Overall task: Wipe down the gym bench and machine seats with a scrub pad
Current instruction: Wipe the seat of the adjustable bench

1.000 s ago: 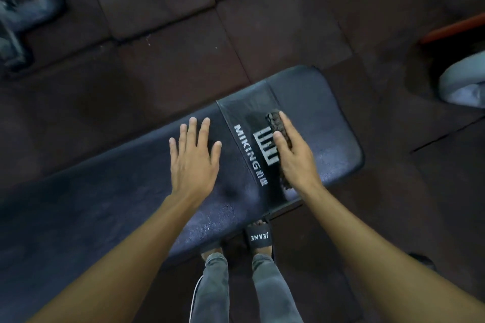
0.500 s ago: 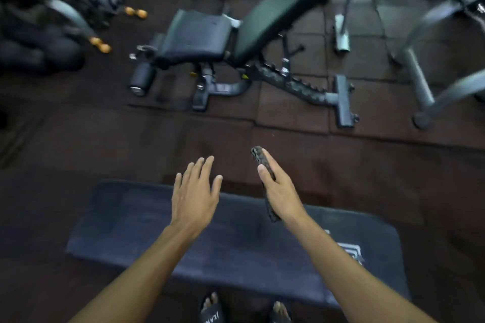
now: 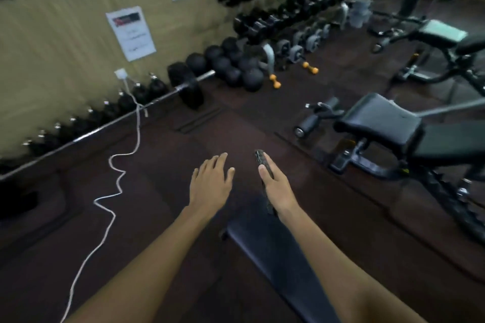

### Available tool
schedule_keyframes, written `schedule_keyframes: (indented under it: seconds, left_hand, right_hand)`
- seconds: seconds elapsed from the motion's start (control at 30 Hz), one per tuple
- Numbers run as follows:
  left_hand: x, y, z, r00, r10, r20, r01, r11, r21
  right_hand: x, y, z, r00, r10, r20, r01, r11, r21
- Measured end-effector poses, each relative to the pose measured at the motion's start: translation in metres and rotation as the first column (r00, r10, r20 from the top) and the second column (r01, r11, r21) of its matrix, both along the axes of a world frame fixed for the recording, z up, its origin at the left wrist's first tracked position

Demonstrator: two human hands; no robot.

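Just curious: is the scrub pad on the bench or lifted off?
Lifted off. The right hand holds the scrub pad edge-up in the air, past the bench end.

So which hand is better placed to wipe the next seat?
Right. The right hand already holds the scrub pad, and the adjustable bench seat lies on its side. The left hand is empty.

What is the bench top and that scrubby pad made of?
The bench top looks like padded black vinyl or leather: smooth with a dull sheen. The pad in the right hand looks like dark, coarse scouring fibre with a rough, holey edge, though blur makes that unsure.
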State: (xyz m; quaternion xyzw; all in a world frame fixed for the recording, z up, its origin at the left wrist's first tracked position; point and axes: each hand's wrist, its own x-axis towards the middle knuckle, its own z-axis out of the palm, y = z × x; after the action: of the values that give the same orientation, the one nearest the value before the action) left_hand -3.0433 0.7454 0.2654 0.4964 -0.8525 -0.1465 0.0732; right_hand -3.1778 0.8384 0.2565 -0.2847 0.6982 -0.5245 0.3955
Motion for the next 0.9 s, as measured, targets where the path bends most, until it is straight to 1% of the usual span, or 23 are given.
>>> schedule_keyframes:
  seconds: [0.1,0.2,0.33,0.43,0.53,0.6,0.7,0.83,0.9]
  left_hand:
    - [0.065,-0.054,0.021,0.996,0.093,-0.012,-0.093,0.996,-0.005]
    - [0.113,-0.104,0.028,0.980,0.197,-0.015,-0.197,0.980,-0.018]
    - [0.154,-0.171,0.020,0.960,0.279,-0.026,-0.278,0.960,0.009]
    - [0.168,-0.231,0.012,0.951,0.308,-0.008,-0.308,0.951,0.026]
    - [0.168,-0.305,0.009,0.951,0.310,0.018,-0.310,0.950,0.025]
    - [0.161,-0.356,0.011,0.950,0.311,0.021,-0.311,0.950,0.035]
    - [0.144,-0.426,0.017,0.965,0.260,0.034,-0.262,0.965,0.031]
    - [0.095,-0.517,0.029,0.986,0.161,0.039,-0.162,0.987,0.023]
    - [0.053,-0.561,0.035,0.997,0.065,0.044,-0.066,0.998,0.015]
  right_hand:
    - [0.059,-0.063,0.016,0.997,0.063,0.033,-0.063,0.998,-0.009]
    - [0.099,-0.124,0.024,0.986,0.156,0.050,-0.157,0.988,0.007]
    - [0.130,-0.205,0.023,0.971,0.233,0.061,-0.234,0.972,0.007]
    - [0.142,-0.274,0.016,0.962,0.264,0.072,-0.265,0.964,0.000]
    - [0.144,-0.353,0.008,0.958,0.275,0.086,-0.275,0.961,-0.016]
    - [0.139,-0.404,0.005,0.957,0.257,0.134,-0.256,0.966,-0.028]
    - [0.123,-0.469,0.010,0.961,0.220,0.166,-0.219,0.975,-0.025]
    - [0.077,-0.541,0.029,0.983,0.104,0.154,-0.098,0.994,-0.046]
    - [0.039,-0.572,0.028,0.992,0.009,0.125,-0.002,0.999,-0.054]
